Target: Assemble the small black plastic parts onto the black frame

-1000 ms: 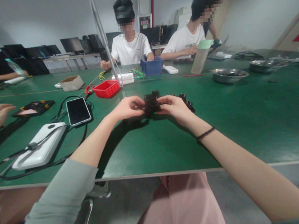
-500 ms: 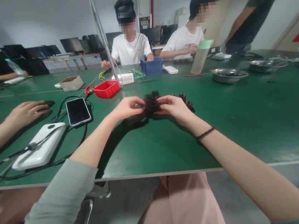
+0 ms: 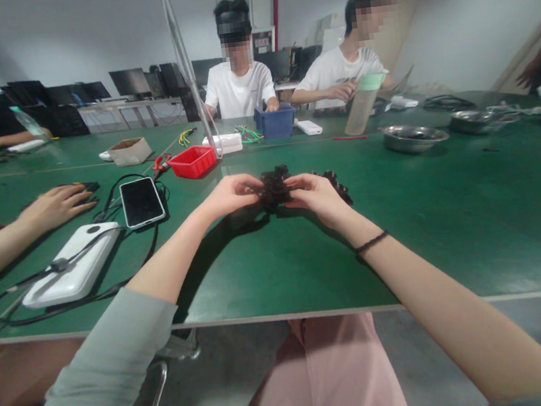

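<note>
Head cam – left hand [image 3: 228,196] and right hand [image 3: 316,194] both pinch a black clump [image 3: 273,186] just above the green worktop [image 3: 268,268] – grip closed on it.

Even indoor light, wide-angle edge distortion.

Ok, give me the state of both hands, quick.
Left hand: closed, pinching the black clump.
Right hand: closed on the same black clump.
</note>
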`<move>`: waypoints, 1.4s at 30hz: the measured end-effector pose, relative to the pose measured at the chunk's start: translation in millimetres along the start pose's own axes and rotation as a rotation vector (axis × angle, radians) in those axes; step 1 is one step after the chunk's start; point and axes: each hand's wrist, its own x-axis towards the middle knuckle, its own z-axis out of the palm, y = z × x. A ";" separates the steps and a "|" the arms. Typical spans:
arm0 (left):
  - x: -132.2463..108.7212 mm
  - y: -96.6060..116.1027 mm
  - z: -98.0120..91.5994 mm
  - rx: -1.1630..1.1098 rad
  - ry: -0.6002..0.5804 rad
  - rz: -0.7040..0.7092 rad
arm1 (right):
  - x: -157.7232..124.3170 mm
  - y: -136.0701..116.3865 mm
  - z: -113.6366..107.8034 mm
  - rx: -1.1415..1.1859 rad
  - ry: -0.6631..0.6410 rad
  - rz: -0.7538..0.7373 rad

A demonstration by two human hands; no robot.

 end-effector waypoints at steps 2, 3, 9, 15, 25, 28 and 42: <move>0.3 -0.1 0.2 -0.010 0.007 -0.001 | 0.0 0.2 -0.1 0.001 -0.003 -0.002; 0.4 -0.2 0.2 -0.019 0.009 0.001 | 0.0 0.3 -0.2 0.000 -0.006 -0.005; 1.0 -1.1 0.3 -0.093 0.011 -0.009 | 0.1 1.7 -0.1 -0.010 0.000 -0.007; 1.9 -2.7 0.1 -0.166 0.027 -0.011 | 0.5 3.5 0.2 -0.018 0.001 -0.008; 2.8 -3.4 2.1 -0.183 0.065 -0.042 | 0.0 0.9 1.9 -0.029 0.013 0.025; 2.9 -3.3 2.7 -0.187 0.075 -0.046 | 0.1 0.9 2.1 -0.026 0.012 0.022; 4.0 -5.8 3.1 -0.195 0.097 -0.004 | -1.0 1.2 1.7 -0.044 -0.014 0.030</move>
